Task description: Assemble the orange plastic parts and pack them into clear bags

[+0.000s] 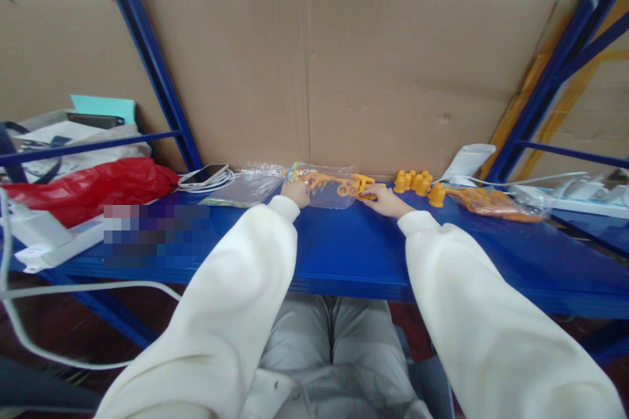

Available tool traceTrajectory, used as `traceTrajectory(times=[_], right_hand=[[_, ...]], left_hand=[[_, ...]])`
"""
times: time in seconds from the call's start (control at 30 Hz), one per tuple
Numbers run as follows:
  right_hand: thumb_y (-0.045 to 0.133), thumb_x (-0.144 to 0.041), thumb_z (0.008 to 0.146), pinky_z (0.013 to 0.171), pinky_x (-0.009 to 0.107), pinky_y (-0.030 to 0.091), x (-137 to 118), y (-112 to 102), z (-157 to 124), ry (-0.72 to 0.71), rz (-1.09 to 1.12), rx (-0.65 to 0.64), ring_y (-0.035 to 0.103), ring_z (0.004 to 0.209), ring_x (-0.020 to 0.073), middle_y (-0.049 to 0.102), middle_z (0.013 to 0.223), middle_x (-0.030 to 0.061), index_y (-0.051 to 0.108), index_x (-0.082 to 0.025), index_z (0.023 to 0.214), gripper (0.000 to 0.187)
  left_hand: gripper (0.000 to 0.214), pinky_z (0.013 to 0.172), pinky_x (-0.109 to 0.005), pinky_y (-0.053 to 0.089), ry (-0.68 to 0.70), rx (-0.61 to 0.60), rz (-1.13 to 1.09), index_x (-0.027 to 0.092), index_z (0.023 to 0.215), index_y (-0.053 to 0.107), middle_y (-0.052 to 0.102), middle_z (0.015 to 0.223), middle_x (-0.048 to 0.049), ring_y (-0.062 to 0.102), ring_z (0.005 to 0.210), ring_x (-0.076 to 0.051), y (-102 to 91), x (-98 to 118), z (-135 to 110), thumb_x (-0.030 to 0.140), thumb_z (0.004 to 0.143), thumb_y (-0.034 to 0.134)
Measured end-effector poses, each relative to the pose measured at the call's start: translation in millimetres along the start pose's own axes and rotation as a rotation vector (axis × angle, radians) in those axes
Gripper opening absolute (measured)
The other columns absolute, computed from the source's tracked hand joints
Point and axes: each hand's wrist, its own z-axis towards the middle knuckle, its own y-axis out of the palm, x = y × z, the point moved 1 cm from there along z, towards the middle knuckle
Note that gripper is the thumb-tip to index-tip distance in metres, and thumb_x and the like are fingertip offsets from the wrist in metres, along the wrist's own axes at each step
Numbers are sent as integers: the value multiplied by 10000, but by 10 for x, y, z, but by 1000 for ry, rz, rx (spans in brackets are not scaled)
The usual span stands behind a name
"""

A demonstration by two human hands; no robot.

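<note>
White sleeves (250,262) reach across the table (344,252). Left fingers (297,192) pinch the clear bag (324,199) near the back edge; right fingers (378,194) grip a yellow toy (362,181). Best hold the bag still.

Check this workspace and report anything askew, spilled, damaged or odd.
A blocky pixelated patch blots out part of the flat blue tabletop, left of the left white sleeve, so whatever lies there is hidden. Otherwise, no spill or damage stands out.
</note>
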Motion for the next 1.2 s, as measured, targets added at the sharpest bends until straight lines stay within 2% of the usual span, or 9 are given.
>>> traceTrajectory(times=[0.13,0.27,0.43,0.67,0.83,1.0,1.1,1.2], right_hand=[[579,-302,936,1115,656,357,-83,-58,-32,66,-66,-56,517,1366,342,630,1401,105,779,-259,1107,267],[548,-265,936,1128,723,275,-123,-75,-43,101,-87,-67,477,1396,363,598,1436,114,741,-262,1199,326],[537,-188,907,1145,740,214,-158,-111,-66,190,-92,-19,455,1414,362,547,1480,154,647,-197,1338,445],[541,-185,891,1151,771,134,-152,-78,-95,204,-142,11,467,1396,382,563,1468,146,647,-226,1321,445],[536,-258,915,1147,780,89,-111,-60,-81,226,-152,87,525,1328,394,596,1417,183,641,-186,1291,398],[551,-360,916,1157,727,160,9,-35,-43,294,-119,237,613,1204,359,690,1257,153,679,-210,1146,303],[553,-407,912,1133,738,165,36,-35,-23,318,-135,297,636,1151,364,705,1192,154,666,-184,1097,311],[550,-422,914,1126,739,148,-8,-61,-13,355,-174,311,656,1108,384,703,1164,192,653,-145,1069,334]], left_hand=[[274,992,-376,515,-97,9,8,203,1019,755,759,1094,-131,682,1118,-284,-31,2,-31,165,839,552],[354,1004,-406,512,-169,27,-11,205,1154,712,748,1144,-138,680,1132,-285,-39,-6,-40,180,846,539],[370,1004,-421,515,-188,35,-60,223,1201,696,746,1159,-138,686,1127,-293,-17,-6,-47,216,863,548],[422,990,-412,523,-190,72,-116,245,1257,674,747,1163,-132,691,1125,-294,-47,-1,-50,192,856,554],[344,1042,-495,467,-236,116,-148,257,1177,708,755,1130,-122,683,1126,-329,-90,-12,-64,288,841,639],[218,1041,-498,448,-237,124,-159,239,1019,759,763,1059,-110,681,1100,-317,-115,25,-80,289,863,615],[233,1032,-477,459,-178,138,-126,212,927,773,770,1042,-110,680,1095,-301,-121,98,-79,221,879,545],[265,1032,-425,475,-40,161,-111,203,945,775,777,1047,-96,678,1105,-281,-91,192,-65,202,879,518]])
